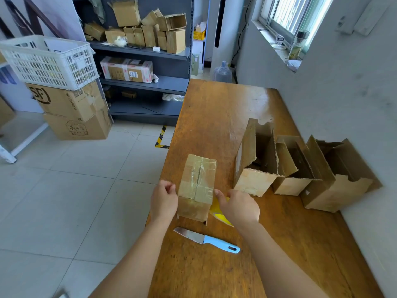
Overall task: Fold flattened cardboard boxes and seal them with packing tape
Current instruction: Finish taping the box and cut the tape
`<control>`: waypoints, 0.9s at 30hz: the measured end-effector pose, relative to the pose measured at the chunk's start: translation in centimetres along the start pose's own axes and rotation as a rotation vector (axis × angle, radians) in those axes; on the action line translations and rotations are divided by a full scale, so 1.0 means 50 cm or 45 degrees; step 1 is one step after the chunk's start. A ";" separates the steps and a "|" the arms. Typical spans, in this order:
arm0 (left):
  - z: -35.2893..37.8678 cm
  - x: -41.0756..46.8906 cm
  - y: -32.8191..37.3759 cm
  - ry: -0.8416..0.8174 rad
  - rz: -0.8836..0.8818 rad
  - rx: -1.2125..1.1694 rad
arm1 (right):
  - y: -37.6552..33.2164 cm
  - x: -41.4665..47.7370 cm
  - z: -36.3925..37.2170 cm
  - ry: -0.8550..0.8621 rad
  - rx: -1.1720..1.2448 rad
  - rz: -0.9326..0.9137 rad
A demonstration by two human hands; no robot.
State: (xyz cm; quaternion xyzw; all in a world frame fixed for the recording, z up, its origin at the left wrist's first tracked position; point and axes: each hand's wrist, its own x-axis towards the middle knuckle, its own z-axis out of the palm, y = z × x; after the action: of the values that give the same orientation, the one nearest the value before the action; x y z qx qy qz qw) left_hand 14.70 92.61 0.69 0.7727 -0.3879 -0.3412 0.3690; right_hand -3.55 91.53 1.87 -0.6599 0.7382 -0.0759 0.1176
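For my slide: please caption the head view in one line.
Left hand beside a taped box, right hand holding a yellow tape roll; knife and three open boxes on the table.

Taped box (197, 183) upright on desk (214, 115), near its left edge. Left hand (164, 198), fingers curled, at box's left top edge; grip unclear. Right hand (238, 206) holds yellow tape roll (219, 215) against box's right side. Blue-handled knife (207, 239) lies nearer the person. Three open boxes (300, 175) stand in a row at right.

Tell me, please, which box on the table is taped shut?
The box between the left hand and right hand: tape crosses its closed top, while the three boxes by the wall stand open.
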 end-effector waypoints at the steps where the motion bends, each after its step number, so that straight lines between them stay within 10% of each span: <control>1: 0.002 -0.012 0.016 0.052 0.138 -0.023 | -0.004 -0.003 0.000 -0.012 0.004 0.004; 10: -0.011 0.023 0.010 -0.420 0.280 0.162 | -0.031 -0.017 0.015 -0.260 0.169 -0.012; 15: -0.026 0.019 0.030 0.128 0.836 0.728 | -0.034 -0.017 0.018 -0.474 0.550 -0.021; 27: -0.032 0.019 0.013 -0.062 0.833 1.025 | -0.076 -0.052 0.011 -0.692 0.950 -0.012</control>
State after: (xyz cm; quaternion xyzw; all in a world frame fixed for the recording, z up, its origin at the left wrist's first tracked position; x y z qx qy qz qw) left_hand 16.22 92.01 1.80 0.6835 -0.7182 -0.0497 0.1206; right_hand 0.49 93.69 2.56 -0.5718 0.5999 -0.1610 0.5360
